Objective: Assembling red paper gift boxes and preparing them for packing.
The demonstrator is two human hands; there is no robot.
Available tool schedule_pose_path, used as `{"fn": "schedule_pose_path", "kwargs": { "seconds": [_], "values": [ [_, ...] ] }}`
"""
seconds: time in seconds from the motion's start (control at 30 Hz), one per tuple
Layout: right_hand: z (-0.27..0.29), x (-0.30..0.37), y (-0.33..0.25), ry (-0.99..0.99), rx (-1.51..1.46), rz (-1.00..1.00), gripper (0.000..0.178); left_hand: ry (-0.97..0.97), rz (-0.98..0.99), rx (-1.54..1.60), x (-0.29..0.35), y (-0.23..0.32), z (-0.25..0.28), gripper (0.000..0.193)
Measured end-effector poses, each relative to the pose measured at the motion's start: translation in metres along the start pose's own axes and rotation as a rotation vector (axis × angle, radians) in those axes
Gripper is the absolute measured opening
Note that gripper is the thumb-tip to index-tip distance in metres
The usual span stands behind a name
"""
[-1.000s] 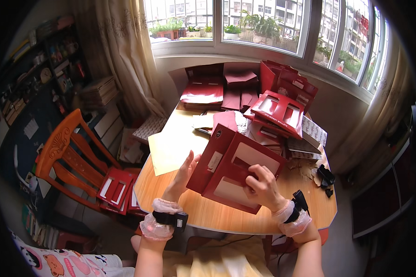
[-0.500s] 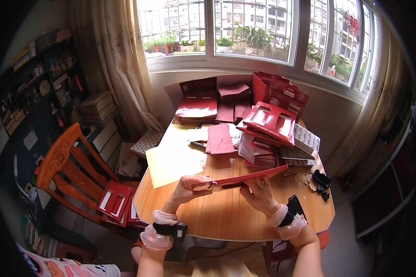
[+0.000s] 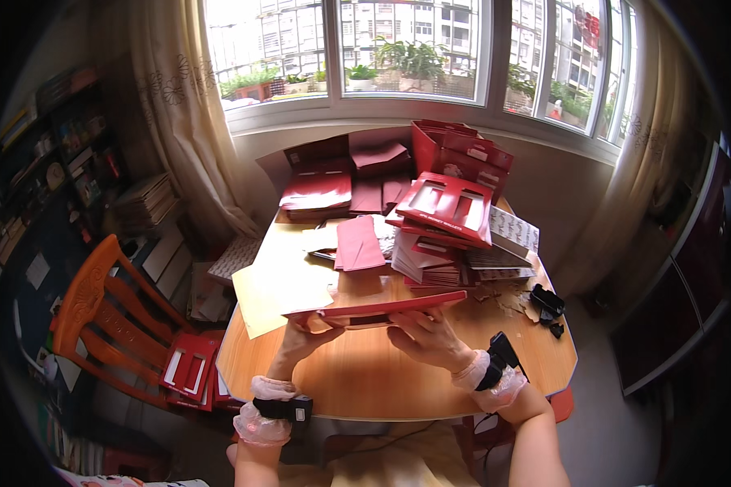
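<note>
A flat red cardboard packet [image 3: 382, 309], seen nearly edge-on, is held above the near half of the wooden table. My left hand [image 3: 303, 341] grips its left part, with the thumb along the near edge and the other fingers partly hidden behind it. My right hand [image 3: 427, 339] is closed on the right part from below. Beyond it lie dark pink envelopes [image 3: 358, 243] in a small pile. To their right, red packets with cut-out windows [image 3: 447, 208] sit tilted on a stack of envelopes and cards.
A yellow sheet [image 3: 260, 302] lies at the table's left. More red card stock [image 3: 317, 191] is piled at the back, below the window. Torn brown scraps and a black object [image 3: 547, 300] are near the right edge. A wooden chair [image 3: 97, 325] at left bears red packets [image 3: 190, 365].
The packet has turned to lie more level, and its left end now reaches past my left hand. My left hand has shifted underneath it. The whole view has swung slightly to the right.
</note>
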State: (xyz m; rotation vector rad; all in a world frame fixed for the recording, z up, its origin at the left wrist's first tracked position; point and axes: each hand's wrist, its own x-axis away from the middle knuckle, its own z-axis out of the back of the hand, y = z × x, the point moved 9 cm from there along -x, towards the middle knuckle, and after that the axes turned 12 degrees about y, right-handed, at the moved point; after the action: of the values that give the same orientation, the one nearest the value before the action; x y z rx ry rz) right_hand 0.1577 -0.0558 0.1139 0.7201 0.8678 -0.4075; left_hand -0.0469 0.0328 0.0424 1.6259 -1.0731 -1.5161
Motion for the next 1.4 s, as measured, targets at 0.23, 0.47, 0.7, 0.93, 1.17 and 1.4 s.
{"fn": "schedule_pose_path", "kwargs": {
  "seconds": [0.23, 0.47, 0.7, 0.93, 1.17, 1.4],
  "values": [
    [0.05, 0.001, 0.001, 0.367, -0.077, 0.134, 0.018, 0.126, -0.059, 0.004, -0.005, 0.002, 0.018, 0.041],
    [0.034, -0.013, 0.097, 0.054, -0.707, -0.913, 0.033, 0.097, 0.27, 0.492, -0.006, -0.028, 0.016, 0.059],
    [0.006, 0.034, 0.092, -0.062, -1.095, -1.183, 0.01, -0.026, 0.361, 0.508, -0.003, -0.041, 0.004, 0.049],
    [0.105, 0.061, 0.154, 0.099, -0.728, -1.232, 0.013, 0.016, 0.356, 0.517, -0.011, -0.026, 0.004, 0.043],
    [0.297, 0.239, 0.201, 1.118, -0.351, -1.439, 0.035, 0.163, 0.511, 0.476, -0.011, -0.056, 0.015, 0.027],
    [0.412, 0.367, 0.132, 1.31, 0.363, -1.494, 0.04, 0.172, 0.557, 0.393, -0.005, -0.058, 0.021, 0.022]
  ]
}}
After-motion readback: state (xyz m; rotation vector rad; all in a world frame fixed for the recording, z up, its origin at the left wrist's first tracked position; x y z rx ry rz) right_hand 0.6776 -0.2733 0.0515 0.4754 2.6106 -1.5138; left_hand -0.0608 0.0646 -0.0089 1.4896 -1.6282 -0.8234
